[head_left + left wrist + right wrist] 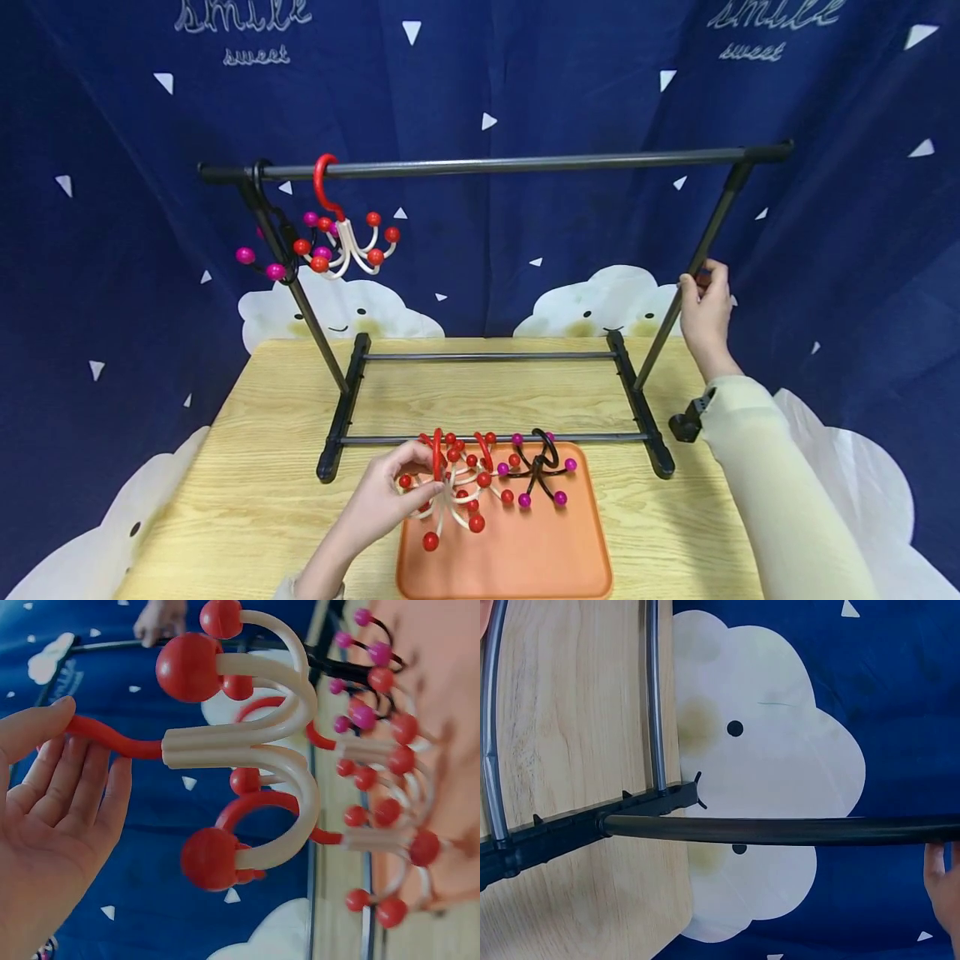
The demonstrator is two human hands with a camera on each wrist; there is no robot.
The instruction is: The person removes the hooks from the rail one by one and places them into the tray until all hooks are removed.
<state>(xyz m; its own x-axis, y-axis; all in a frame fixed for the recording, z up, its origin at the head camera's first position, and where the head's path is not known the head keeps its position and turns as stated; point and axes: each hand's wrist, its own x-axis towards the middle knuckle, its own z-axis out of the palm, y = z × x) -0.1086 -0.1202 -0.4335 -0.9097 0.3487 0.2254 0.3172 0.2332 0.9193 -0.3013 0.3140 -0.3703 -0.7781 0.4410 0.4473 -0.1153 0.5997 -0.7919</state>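
Observation:
My left hand [375, 502] pinches the red hook of a white multi-arm hanger [240, 742], whose curved arms end in red balls. In the head view it is held over the near orange tray [525, 558]. More red-and-white hangers [367, 838] lie close behind it, partly hidden. A black hanger [537, 472] with magenta balls rests at the tray's far side. On the right, my right hand [707, 317] grips the slanted post [722, 212] of a clothes rack, thumb in front; the right wrist view shows only some fingers at the post [795, 830].
A red-and-white hanger [348, 242] and a black one with magenta balls [275, 272] hang at the left end of the rack's top bar [517, 165]. The rack's feet [345, 417] stand on the wooden table [240, 467], before a blue curtain [480, 225].

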